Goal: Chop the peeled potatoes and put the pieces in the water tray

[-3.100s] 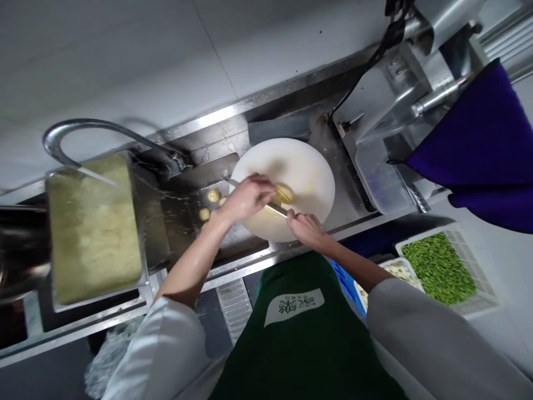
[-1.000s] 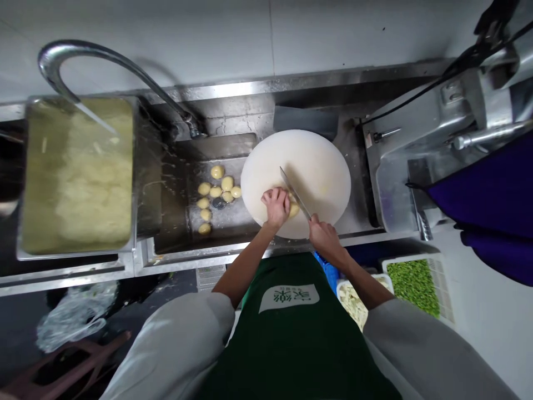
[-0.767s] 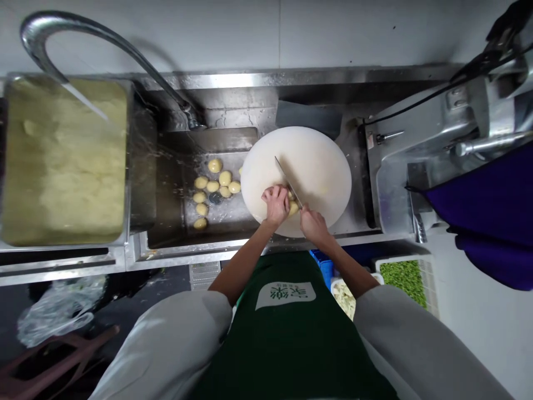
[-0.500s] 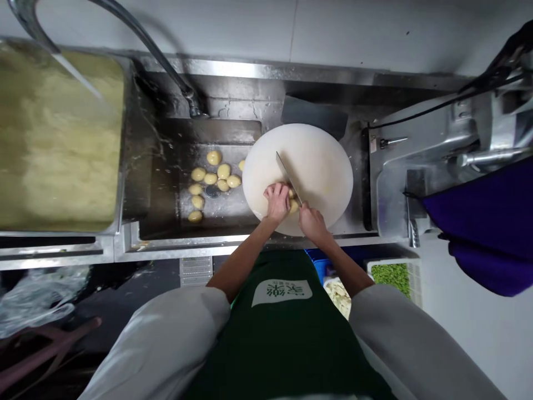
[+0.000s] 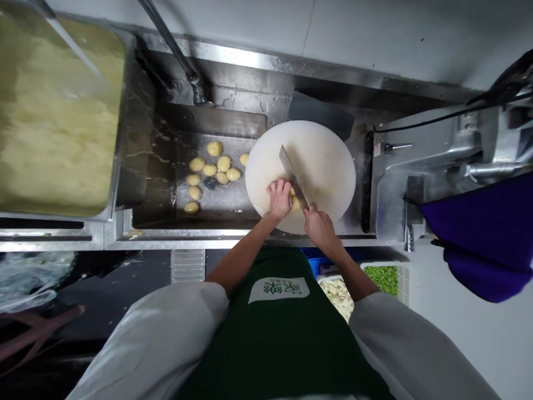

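On a round white cutting board [image 5: 333,158], my left hand [image 5: 280,199] is closed over a peeled yellow potato [image 5: 295,203], mostly hidden under the fingers. My right hand [image 5: 320,228] grips the handle of a kitchen knife [image 5: 292,173]. Its broad blade slants up and to the left, right beside the potato and close to my left fingertips. Whether the edge is inside the potato I cannot tell. Several whole peeled potatoes [image 5: 224,163] lie left of the board in the wet sink [image 5: 225,214].
A deep metal basin [image 5: 120,111] of cloudy yellowish water stands at left, with water running in from a hose tap [image 5: 195,83]. A dark flat sheet [image 5: 320,114] lies behind the board. At right are a metal machine [image 5: 389,183] and a purple cloth [image 5: 483,228].
The view has shifted and turned slightly. The knife blade now shows more of its flat side. Both hands keep about the same place on the board.
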`<act>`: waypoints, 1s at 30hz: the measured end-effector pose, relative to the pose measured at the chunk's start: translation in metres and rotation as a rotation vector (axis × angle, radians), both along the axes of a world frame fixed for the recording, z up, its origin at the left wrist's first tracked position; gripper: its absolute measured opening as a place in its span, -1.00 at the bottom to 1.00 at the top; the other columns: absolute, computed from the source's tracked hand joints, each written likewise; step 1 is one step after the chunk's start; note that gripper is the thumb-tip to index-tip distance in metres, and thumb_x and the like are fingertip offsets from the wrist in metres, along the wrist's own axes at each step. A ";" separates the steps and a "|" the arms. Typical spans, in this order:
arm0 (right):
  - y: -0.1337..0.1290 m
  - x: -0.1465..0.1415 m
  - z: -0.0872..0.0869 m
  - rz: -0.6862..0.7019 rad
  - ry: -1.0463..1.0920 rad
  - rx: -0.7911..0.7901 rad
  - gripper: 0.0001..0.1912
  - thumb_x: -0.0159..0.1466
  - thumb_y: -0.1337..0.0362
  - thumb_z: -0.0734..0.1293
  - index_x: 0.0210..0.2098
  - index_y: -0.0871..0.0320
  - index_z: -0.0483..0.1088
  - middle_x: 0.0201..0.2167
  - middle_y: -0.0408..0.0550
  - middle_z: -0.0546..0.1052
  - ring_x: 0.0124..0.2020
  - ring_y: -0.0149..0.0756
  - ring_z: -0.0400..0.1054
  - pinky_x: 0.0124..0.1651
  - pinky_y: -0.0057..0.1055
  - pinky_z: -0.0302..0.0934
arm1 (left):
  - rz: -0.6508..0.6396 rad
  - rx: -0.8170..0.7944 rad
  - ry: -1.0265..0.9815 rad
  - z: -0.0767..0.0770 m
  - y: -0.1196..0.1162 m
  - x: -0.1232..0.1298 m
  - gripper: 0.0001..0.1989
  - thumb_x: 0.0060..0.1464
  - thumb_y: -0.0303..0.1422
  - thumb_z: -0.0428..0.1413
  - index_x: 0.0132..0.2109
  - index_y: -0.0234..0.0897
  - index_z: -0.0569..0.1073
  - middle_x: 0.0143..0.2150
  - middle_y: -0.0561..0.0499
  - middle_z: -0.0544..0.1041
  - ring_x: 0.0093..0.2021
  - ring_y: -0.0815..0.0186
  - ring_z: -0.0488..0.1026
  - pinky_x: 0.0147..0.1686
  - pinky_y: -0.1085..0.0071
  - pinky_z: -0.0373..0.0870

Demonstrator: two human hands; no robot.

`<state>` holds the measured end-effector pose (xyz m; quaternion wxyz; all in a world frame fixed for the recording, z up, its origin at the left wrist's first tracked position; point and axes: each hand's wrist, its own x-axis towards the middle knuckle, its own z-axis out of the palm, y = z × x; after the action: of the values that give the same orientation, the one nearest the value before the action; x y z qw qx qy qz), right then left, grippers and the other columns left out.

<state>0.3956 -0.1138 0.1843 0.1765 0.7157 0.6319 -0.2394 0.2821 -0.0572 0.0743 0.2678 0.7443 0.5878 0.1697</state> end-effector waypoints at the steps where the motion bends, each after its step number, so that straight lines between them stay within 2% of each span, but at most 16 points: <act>1: 0.001 -0.001 -0.003 -0.011 0.007 -0.005 -0.63 0.50 0.27 -0.03 0.07 0.32 0.27 -0.21 0.22 0.53 -0.14 -0.06 0.48 -0.15 -0.30 0.25 | 0.004 0.006 0.002 0.001 0.000 -0.001 -0.67 0.20 -0.51 -0.11 0.03 -0.36 0.43 0.09 -0.24 0.36 0.06 0.02 0.19 0.04 0.11 0.12; 5: 0.008 -0.005 -0.015 -0.028 0.043 -0.012 -0.64 0.49 0.30 -0.01 0.07 0.32 0.28 -0.15 0.22 0.53 -0.11 -0.08 0.48 -0.10 -0.32 0.25 | 0.044 0.028 0.070 0.005 0.000 -0.010 -0.66 0.32 -0.40 -0.16 0.05 -0.34 0.44 0.12 -0.24 0.37 0.03 0.03 0.21 0.03 0.12 0.15; 11: -0.001 -0.004 0.003 -0.002 0.002 0.013 -0.62 0.50 0.26 -0.03 0.06 0.35 0.27 -0.26 0.22 0.53 -0.19 -0.04 0.49 -0.17 -0.29 0.26 | -0.024 0.019 0.153 0.007 0.001 -0.013 -0.65 0.31 -0.42 -0.15 0.07 -0.34 0.46 0.08 -0.24 0.39 -0.02 0.06 0.24 0.03 0.15 0.20; 17: 0.007 -0.011 -0.013 0.015 0.025 -0.007 -0.61 0.50 0.28 -0.05 0.06 0.30 0.30 -0.15 0.24 0.53 -0.11 -0.07 0.48 -0.09 -0.30 0.28 | -0.034 0.034 0.130 0.007 0.000 -0.012 -0.67 0.30 -0.43 -0.13 0.04 -0.35 0.46 0.01 -0.23 0.40 -0.01 0.05 0.25 0.01 0.18 0.20; 23: 0.000 -0.010 0.002 0.022 -0.014 0.001 -0.61 0.50 0.25 -0.06 0.05 0.32 0.27 -0.23 0.22 0.53 -0.20 -0.04 0.48 -0.17 -0.28 0.27 | -0.020 -0.006 0.130 0.008 0.001 -0.012 -0.66 0.30 -0.44 -0.16 0.05 -0.35 0.46 0.03 -0.24 0.39 -0.02 0.06 0.25 0.02 0.17 0.22; 27: 0.005 -0.015 -0.003 -0.015 0.024 -0.046 -0.64 0.49 0.29 -0.03 0.06 0.31 0.27 -0.15 0.22 0.53 -0.10 -0.05 0.47 -0.09 -0.29 0.26 | -0.011 0.001 0.105 0.007 0.000 -0.013 -0.67 0.29 -0.44 -0.15 0.03 -0.37 0.45 0.03 -0.26 0.37 -0.01 0.06 0.25 0.02 0.15 0.23; 30: 0.005 -0.014 0.000 0.000 0.015 -0.033 -0.63 0.50 0.26 -0.02 0.07 0.30 0.27 -0.17 0.21 0.53 -0.13 -0.05 0.47 -0.12 -0.28 0.25 | 0.002 0.003 0.079 0.005 -0.001 -0.013 -0.67 0.27 -0.45 -0.16 0.01 -0.38 0.45 0.03 -0.26 0.37 -0.01 0.05 0.24 0.03 0.14 0.23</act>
<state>0.3816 -0.1090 0.1842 0.1836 0.7108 0.6291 -0.2553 0.2695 -0.0579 0.0789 0.2430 0.7502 0.5985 0.1413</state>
